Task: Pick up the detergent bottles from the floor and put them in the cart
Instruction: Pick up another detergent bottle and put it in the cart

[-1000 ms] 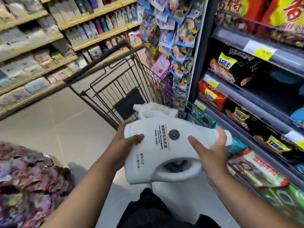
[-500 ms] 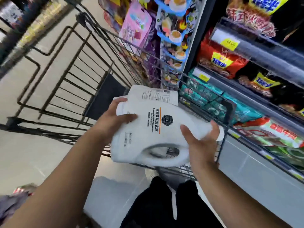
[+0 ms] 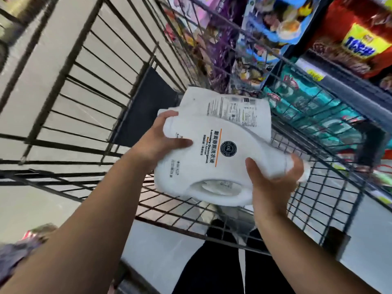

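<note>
The left hand (image 3: 161, 143) grips the base end of a white laundry detergent bottle (image 3: 214, 164), at its nine o'clock; the right hand (image 3: 273, 183) is curled round the neck end at four o'clock; the bottle lies flat, held over the wire shopping cart (image 3: 326, 187). A second detergent bottle (image 3: 231, 107) lies in the basket at twelve o'clock, partly hidden behind the held one. I judge the step is placing; the next move calls for lowering it beside the other, then loosening both hands.
</note>
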The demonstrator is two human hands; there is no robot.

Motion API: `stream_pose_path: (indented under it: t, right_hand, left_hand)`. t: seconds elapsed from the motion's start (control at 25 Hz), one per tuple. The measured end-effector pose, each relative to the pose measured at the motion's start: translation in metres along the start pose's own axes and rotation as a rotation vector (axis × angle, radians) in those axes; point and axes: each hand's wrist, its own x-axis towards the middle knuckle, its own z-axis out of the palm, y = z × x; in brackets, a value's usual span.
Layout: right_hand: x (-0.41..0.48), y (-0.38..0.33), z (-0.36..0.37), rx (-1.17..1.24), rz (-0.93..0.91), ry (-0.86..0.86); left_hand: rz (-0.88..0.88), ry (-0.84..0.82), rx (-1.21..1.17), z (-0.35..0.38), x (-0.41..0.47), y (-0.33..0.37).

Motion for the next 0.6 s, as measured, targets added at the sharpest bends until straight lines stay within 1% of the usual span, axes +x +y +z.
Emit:
stream_pose_path:
  t: [0.08, 0.12, 0.2, 0.28, 0.48, 0.6]
  right_hand:
    - [-0.006, 0.011, 0.008, 0.049, -0.038, -0.021]
    - [-0.010, 0.016, 0.013, 0.062, -0.023, -0.034]
    - [-0.017, 0.020, 0.019, 0.105, 0.024, -0.071]
    - [-0.019, 0.019, 0.023, 0.111, 0.055, -0.110]
    - [-0.023, 0.022, 0.021, 0.034, 0.063, -0.170]
    - [-0.035, 0.027, 0.014, -0.061, 0.147, -0.213]
  left_hand:
    - [0.050, 0.058, 0.209, -0.007, 0.003, 0.004]
    - [0.068, 0.089, 0.299, -0.011, 0.003, 0.007]
    - [0.085, 0.121, 0.404, -0.018, 0.003, 0.006]
    - [0.094, 0.136, 0.450, -0.023, 0.002, 0.003]
    - [0.077, 0.076, 0.511, -0.031, 0.000, -0.005]
    - [0.069, 0.044, 0.621, -0.033, -0.004, -0.006]
